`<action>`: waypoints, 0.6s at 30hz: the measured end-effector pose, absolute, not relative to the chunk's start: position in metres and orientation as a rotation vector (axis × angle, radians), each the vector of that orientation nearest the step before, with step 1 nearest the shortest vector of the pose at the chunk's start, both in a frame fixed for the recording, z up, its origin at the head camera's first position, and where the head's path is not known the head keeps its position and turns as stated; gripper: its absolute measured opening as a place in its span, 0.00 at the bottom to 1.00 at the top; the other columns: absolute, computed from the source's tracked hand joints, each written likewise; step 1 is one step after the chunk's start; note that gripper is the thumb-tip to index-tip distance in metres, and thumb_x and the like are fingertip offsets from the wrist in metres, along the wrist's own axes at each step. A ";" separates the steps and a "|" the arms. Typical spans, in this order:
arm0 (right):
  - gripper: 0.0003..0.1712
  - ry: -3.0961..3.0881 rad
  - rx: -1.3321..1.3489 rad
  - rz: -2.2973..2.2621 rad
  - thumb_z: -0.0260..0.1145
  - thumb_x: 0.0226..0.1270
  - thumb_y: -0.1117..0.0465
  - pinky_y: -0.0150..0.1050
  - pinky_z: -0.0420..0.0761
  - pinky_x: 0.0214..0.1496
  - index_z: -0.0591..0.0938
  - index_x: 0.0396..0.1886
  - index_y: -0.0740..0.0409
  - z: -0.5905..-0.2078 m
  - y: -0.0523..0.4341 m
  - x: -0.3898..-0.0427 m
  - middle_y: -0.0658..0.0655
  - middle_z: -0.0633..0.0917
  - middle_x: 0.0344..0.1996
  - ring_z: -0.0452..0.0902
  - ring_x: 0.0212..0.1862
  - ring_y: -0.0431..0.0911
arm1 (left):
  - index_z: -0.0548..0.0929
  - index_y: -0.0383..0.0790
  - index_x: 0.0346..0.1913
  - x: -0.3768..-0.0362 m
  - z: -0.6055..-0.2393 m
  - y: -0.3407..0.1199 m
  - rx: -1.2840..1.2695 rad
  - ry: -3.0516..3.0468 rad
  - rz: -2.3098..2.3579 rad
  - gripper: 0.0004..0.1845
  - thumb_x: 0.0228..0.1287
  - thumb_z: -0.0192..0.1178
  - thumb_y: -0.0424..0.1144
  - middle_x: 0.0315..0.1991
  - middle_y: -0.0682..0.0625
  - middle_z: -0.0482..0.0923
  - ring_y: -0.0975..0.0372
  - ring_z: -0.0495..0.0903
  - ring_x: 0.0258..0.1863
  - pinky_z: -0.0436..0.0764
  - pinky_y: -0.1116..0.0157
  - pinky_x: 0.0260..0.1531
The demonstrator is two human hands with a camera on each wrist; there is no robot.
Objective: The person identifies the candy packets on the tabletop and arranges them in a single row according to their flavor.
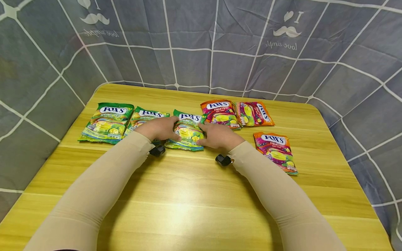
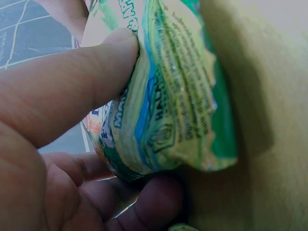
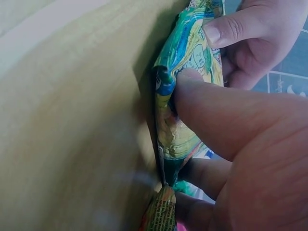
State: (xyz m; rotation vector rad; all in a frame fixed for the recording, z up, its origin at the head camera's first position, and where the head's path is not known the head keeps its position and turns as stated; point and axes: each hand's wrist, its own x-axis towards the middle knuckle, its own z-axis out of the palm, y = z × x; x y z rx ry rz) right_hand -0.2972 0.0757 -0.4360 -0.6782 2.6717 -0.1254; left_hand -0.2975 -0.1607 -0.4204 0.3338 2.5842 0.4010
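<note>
Six sweet packets lie on the wooden table [image 1: 194,188], and both hands are on the third green packet [image 1: 187,134], which sits mid-table just right of two other green packets [image 1: 108,122] [image 1: 145,118]. It is a glossy, crinkled pouch printed in green and yellow with a white-and-blue FOX'S label, its serrated lower edge lifted slightly off the wood. The left hand [image 1: 159,128] grasps its left side, thumb on top and fingers [image 2: 144,202] curled beneath. The right hand [image 1: 220,136] pinches its right side the same way, thumb [image 3: 211,115] pressed into the wrapper. Three red-orange packets [image 1: 220,113] [image 1: 255,113] [image 1: 276,150] lie to the right, near a checked grey cloth [image 1: 201,45] backdrop.
</note>
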 end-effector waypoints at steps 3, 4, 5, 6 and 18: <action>0.51 2.678 -0.676 -0.118 0.62 0.75 0.32 0.57 0.63 0.82 0.53 0.87 0.45 -0.437 0.076 -0.297 0.58 0.60 0.84 0.60 0.83 0.58 | 0.48 0.39 0.86 -0.297 -0.420 -0.161 0.334 2.582 0.403 0.53 0.72 0.67 0.56 0.83 0.36 0.57 0.38 0.61 0.80 0.66 0.38 0.75; 0.51 2.679 -0.676 -0.118 0.61 0.75 0.32 0.57 0.63 0.82 0.53 0.87 0.45 -0.437 0.076 -0.297 0.58 0.60 0.84 0.60 0.83 0.58 | 0.48 0.40 0.86 -0.297 -0.420 -0.161 0.332 2.580 0.406 0.52 0.72 0.67 0.56 0.83 0.36 0.57 0.38 0.61 0.80 0.66 0.38 0.75; 0.51 2.681 -0.677 -0.118 0.61 0.75 0.32 0.58 0.63 0.82 0.53 0.87 0.45 -0.437 0.076 -0.296 0.58 0.60 0.84 0.59 0.83 0.58 | 0.48 0.40 0.86 -0.297 -0.420 -0.161 0.330 2.578 0.409 0.52 0.72 0.67 0.56 0.83 0.36 0.56 0.38 0.61 0.80 0.66 0.38 0.75; 0.51 2.682 -0.679 -0.120 0.61 0.75 0.32 0.58 0.63 0.82 0.53 0.87 0.45 -0.437 0.076 -0.296 0.58 0.60 0.84 0.59 0.83 0.58 | 0.48 0.40 0.86 -0.297 -0.420 -0.161 0.329 2.576 0.412 0.52 0.72 0.67 0.55 0.83 0.36 0.56 0.38 0.61 0.80 0.66 0.38 0.75; 0.51 2.701 -0.698 -0.175 0.60 0.76 0.32 0.57 0.61 0.83 0.53 0.87 0.46 -0.444 0.079 -0.295 0.59 0.58 0.85 0.57 0.84 0.58 | 0.47 0.40 0.86 -0.296 -0.419 -0.161 0.323 2.572 0.416 0.53 0.73 0.66 0.56 0.84 0.35 0.55 0.38 0.60 0.80 0.65 0.38 0.75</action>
